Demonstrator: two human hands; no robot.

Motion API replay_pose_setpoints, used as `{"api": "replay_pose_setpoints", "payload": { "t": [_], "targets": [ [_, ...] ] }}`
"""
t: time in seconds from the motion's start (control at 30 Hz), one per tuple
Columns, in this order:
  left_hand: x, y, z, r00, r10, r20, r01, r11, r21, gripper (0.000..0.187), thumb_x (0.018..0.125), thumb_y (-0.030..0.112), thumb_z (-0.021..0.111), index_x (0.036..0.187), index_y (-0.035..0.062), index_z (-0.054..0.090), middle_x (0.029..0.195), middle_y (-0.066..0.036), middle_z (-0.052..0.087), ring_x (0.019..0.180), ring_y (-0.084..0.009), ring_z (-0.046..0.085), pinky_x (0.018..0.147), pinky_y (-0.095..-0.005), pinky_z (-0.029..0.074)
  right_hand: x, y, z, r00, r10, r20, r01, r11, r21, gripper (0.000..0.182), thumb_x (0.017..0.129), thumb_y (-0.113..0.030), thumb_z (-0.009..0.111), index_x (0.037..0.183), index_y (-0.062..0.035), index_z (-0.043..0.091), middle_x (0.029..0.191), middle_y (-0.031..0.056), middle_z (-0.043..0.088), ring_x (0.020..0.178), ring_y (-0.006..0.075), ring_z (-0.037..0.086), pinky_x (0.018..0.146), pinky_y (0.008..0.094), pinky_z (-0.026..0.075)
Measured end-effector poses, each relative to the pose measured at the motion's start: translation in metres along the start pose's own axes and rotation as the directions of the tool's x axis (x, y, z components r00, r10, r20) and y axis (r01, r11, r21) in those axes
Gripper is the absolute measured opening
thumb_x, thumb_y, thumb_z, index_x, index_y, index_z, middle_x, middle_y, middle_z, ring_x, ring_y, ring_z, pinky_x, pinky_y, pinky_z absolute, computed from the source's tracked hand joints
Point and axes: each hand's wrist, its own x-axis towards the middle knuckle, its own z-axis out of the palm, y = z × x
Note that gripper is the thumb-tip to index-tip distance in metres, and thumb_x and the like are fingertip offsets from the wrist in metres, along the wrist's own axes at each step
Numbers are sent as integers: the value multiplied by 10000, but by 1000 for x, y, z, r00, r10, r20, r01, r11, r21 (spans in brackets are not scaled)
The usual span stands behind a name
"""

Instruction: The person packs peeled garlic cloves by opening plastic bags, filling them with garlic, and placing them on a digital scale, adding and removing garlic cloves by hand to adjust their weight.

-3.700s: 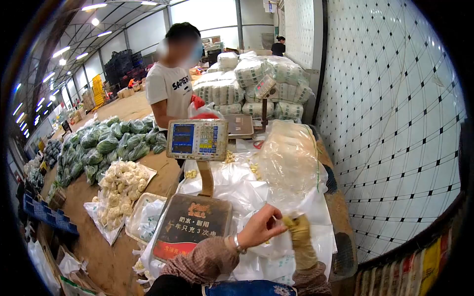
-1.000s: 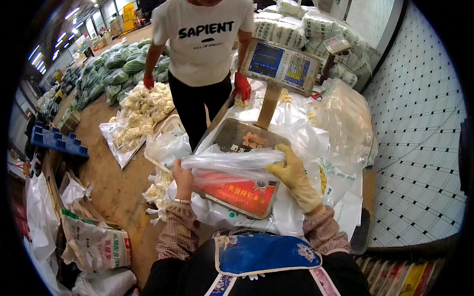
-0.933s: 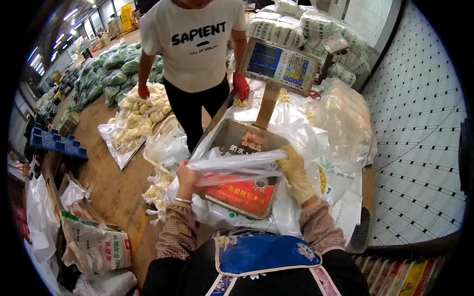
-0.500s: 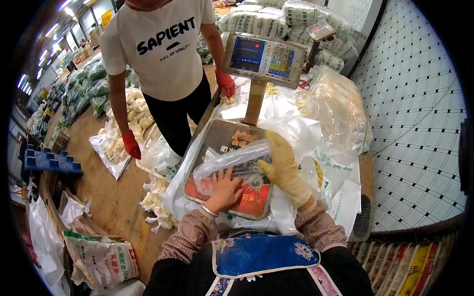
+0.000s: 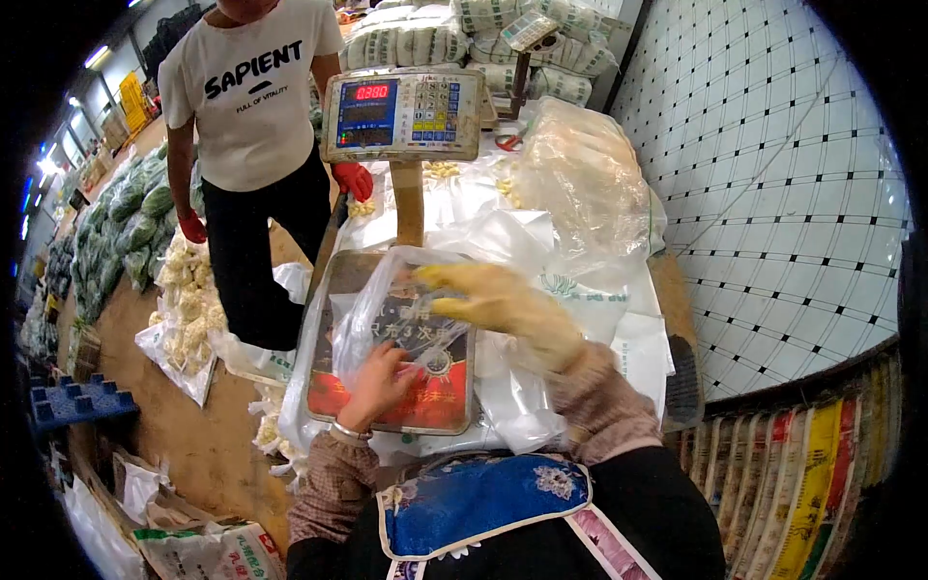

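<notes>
My bare left hand (image 5: pixel 375 384) is at the lower edge of a clear plastic bag (image 5: pixel 372 295) over the scale platform (image 5: pixel 440 404); whether its fingers grip the film cannot be made out. My right hand (image 5: pixel 498 302), in a yellowish glove, is at the bag's upper right side, its thumb and fingers apart and somewhat blurred. Dark and red panels with printed characters show on the platform. Above it, on a post, the scale display (image 5: pixel 401 114) shows red digits.
A person (image 5: pixel 253 106) in a white shirt and red gloves stands at the left. White plastic sheets (image 5: pixel 503 232) and a large wrapped bundle (image 5: pixel 590 184) lie to the right. Packed sacks (image 5: pixel 406 45) are stacked behind. A tiled wall (image 5: pixel 773 193) borders the right side.
The view has turned rightward. My right hand has moved onto the bag, and the bag stands more raised and spread. The display now shows red digits. The other person's arm has drawn closer to their body.
</notes>
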Motion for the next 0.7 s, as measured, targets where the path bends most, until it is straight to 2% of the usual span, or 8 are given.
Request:
{"api": "replay_pose_setpoints", "payload": {
  "t": [0.03, 0.13, 0.23, 0.3, 0.5, 0.6, 0.63, 0.7],
  "targets": [
    [-2, -5, 7, 955, 207, -214, -192, 977, 92, 286, 701, 160, 623, 945, 29, 549, 1041, -189, 499, 988, -332, 476, 822, -364, 399, -33, 13, -17, 979, -39, -201, 31, 999, -44, 505, 748, -344, 564, 1170, -84, 467, 1165, 106, 499, 1079, 271, 452, 919, 335, 349],
    [-12, 41, -1, 935, 254, -248, -273, 961, -48, 279, 713, 132, 611, 957, 20, 535, 1059, -182, 492, 995, -321, 478, 821, -357, 401, -116, 66, -60, 902, 189, -389, -280, 941, -192, 670, 666, -319, 675, 1233, -88, 403, 1241, 139, 428, 1136, 252, 411, 938, 326, 332],
    [-8, 57, 27, 929, 336, -157, -357, 925, -133, 295, 724, 113, 596, 990, 14, 515, 1074, -179, 481, 984, -319, 485, 814, -348, 408, -150, 133, -36, 887, 246, -391, -292, 954, -61, 601, 669, -281, 691, 1177, -57, 461, 1145, 135, 512, 1066, 216, 472, 896, 296, 362],
    [-1, 61, 50, 893, 450, -31, -448, 877, -173, 329, 745, 144, 590, 1036, 23, 495, 1086, -174, 470, 940, -317, 504, 789, -337, 424, -152, 148, -15, 886, 397, -239, -310, 891, 332, 396, 735, -260, 651, 1027, -16, 540, 926, 73, 584, 871, 160, 527, 771, 256, 412],
    [-3, 79, 82, 929, 330, 169, -262, 906, -333, 516, 756, 232, 611, 1153, -10, 388, 1136, -197, 436, 993, -315, 483, 842, -348, 399, -145, 160, 4, 708, 480, -519, -132, 811, 570, 244, 820, -279, 566, 853, -38, 552, 690, -6, 498, 649, 83, 426, 585, 218, 377],
    [4, 76, 90, 940, 270, 209, -143, 866, -479, 689, 719, 263, 653, 1222, -30, 284, 1205, -217, 373, 1091, -305, 415, 911, -344, 349, -149, 118, -13, 748, 455, -484, -69, 778, 624, 231, 831, -279, 555, 849, -48, 552, 687, -37, 467, 633, 63, 396, 560, 203, 353],
    [6, 72, 95, 929, 287, 235, -105, 811, -576, 792, 692, 279, 682, 1258, -33, 224, 1244, -221, 334, 1153, -298, 361, 957, -341, 308, -147, 100, -16, 708, 402, -581, 23, 808, 588, 199, 842, -257, 544, 838, -58, 547, 700, -54, 450, 632, 49, 381, 558, 178, 335],
    [8, 70, 99, 927, 335, 167, -160, 759, -630, 871, 663, 292, 707, 1280, -19, 176, 1268, -210, 307, 1189, -282, 302, 982, -337, 264, -146, 76, -29, 743, 385, -547, 112, 734, 670, 175, 841, -233, 545, 849, -57, 545, 709, -49, 466, 643, 52, 407, 571, 180, 354]
  ]
}}
